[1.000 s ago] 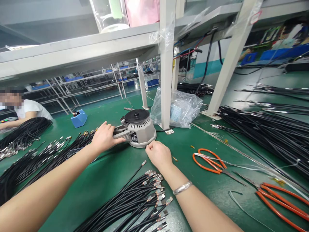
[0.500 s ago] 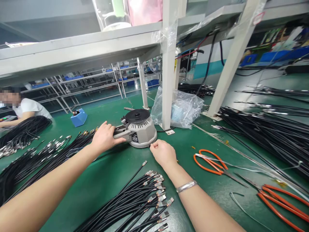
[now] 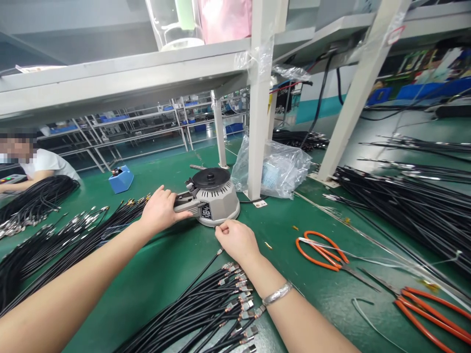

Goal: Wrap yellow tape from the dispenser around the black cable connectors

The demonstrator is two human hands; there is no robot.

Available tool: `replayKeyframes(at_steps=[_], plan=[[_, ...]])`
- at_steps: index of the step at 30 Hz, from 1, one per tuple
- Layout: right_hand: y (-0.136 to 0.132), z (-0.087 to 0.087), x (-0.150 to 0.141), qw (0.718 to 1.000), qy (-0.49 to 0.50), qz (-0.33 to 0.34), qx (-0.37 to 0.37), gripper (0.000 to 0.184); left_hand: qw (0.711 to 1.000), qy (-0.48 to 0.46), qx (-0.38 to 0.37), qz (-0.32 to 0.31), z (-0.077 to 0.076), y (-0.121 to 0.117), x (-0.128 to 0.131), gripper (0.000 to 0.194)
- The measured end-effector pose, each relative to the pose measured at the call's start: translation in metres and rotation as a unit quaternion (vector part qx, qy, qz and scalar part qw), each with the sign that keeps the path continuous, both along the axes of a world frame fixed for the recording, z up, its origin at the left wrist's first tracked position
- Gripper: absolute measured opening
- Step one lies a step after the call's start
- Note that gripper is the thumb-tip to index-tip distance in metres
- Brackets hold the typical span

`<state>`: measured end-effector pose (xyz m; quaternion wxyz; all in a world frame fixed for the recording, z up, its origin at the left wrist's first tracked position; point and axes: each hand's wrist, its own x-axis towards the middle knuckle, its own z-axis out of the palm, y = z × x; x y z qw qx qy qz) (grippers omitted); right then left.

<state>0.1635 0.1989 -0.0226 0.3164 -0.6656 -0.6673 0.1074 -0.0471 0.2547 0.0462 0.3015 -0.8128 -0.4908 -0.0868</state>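
A grey automatic tape dispenser (image 3: 219,207) with a round black top stands on the green table. At its left end, my left hand (image 3: 160,210) grips the projecting arm, the thumb along the near side and the fingers on the far side. My right hand (image 3: 237,239) is closed just in front of the dispenser's base, fingers pinched together; whatever is between them is hidden. Below it lies a bundle of black cables (image 3: 206,299) with metal plugs pointing right. One cable (image 3: 211,260) sticks out past the others toward my right hand.
Two orange-handled scissors (image 3: 322,251) (image 3: 429,314) lie at right. Cable piles (image 3: 397,211) (image 3: 73,235) cover both sides. A clear plastic bag (image 3: 285,169) surrounds a shelf post (image 3: 256,117) behind the dispenser. A blue tape holder (image 3: 122,180) and a seated person (image 3: 51,164) are at left.
My right hand has moved left and slightly down along the front of the dispenser's base, staying closed. My left hand has stayed at the dispenser's arm. The view has shifted slightly.
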Motion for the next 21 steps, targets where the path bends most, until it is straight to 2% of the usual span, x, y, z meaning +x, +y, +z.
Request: replayKeyframes(at_steps=[9, 12, 15, 17, 19, 21], plan=[[-0.001, 0.007, 0.006, 1.0, 0.007, -0.006, -0.019, 0.023, 0.999, -0.035, -0.02, 0.019, 0.005, -0.01, -0.004, 0.085], [-0.001, 0.004, 0.005, 1.0, 0.008, 0.005, -0.015, 0.021, 0.999, -0.043, -0.017, 0.025, 0.009, -0.021, -0.012, 0.079], [0.0, 0.003, 0.004, 1.0, 0.007, 0.012, -0.013, 0.019, 0.997, -0.075, 0.001, -0.001, 0.01, -0.05, -0.014, 0.059], [0.0, 0.003, 0.003, 1.0, 0.006, 0.014, -0.012, 0.018, 0.994, -0.094, -0.003, -0.062, 0.007, -0.081, -0.011, 0.04], [0.0, 0.003, 0.003, 1.0, 0.004, 0.015, -0.012, 0.016, 0.987, -0.094, -0.033, -0.127, 0.0, -0.116, -0.006, 0.036], [0.0, 0.002, 0.002, 1.0, 0.001, 0.015, -0.011, 0.015, 0.982, -0.086, -0.066, -0.157, -0.009, -0.144, -0.002, 0.042]])
